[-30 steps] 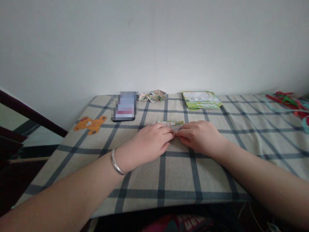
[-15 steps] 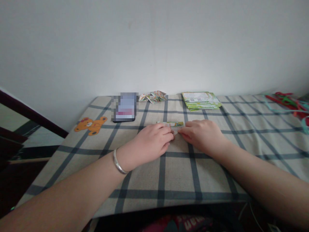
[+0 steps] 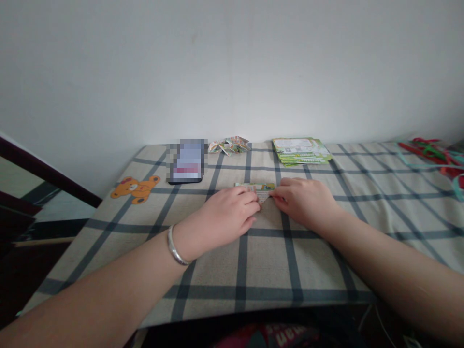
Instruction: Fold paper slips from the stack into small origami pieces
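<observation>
On the cloth (image 3: 217, 270), the left hand (image 3: 232, 209) is partly covering and the right hand (image 3: 306, 200) is touching the paper (image 3: 264, 194) lying between them; whether either is pinching cannot be told. Firm left-hand pressure should be holding its edges aligned during creasing.

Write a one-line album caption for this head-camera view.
Left hand and right hand at a small printed paper, a stack of green leaflets behind on the checked tablecloth.
</observation>
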Demonstrator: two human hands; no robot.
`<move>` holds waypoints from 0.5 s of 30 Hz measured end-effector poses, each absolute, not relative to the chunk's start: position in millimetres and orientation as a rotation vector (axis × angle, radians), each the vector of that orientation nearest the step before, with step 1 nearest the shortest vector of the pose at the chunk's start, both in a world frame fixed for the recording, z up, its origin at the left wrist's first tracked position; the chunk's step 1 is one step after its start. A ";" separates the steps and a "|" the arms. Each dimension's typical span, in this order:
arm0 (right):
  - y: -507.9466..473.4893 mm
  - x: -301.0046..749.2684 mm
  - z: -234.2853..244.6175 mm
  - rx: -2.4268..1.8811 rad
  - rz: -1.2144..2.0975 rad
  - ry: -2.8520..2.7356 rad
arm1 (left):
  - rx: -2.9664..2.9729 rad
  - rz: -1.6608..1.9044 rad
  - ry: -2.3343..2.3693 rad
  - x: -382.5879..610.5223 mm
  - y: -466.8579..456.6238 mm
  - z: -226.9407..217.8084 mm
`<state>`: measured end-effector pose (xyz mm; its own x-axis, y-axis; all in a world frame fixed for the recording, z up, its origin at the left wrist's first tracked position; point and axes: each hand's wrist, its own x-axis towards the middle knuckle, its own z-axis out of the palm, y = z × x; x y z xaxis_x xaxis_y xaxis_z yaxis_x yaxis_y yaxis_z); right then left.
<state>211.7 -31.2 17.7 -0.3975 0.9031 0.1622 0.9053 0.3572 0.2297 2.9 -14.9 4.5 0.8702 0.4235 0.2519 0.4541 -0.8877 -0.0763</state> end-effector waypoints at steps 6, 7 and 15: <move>-25.8 214.4 12.9 -1.791 -0.492 -2.517 | -2.908 -0.316 -0.704 1.6 -16.5 3.4; -25.0 215.2 12.7 -1.788 -0.485 -2.519 | -2.902 -0.314 -0.705 1.5 -17.3 3.2; -26.3 214.6 12.5 -1.773 -0.443 -2.528 | -2.849 -0.276 -0.758 0.7 -20.6 5.7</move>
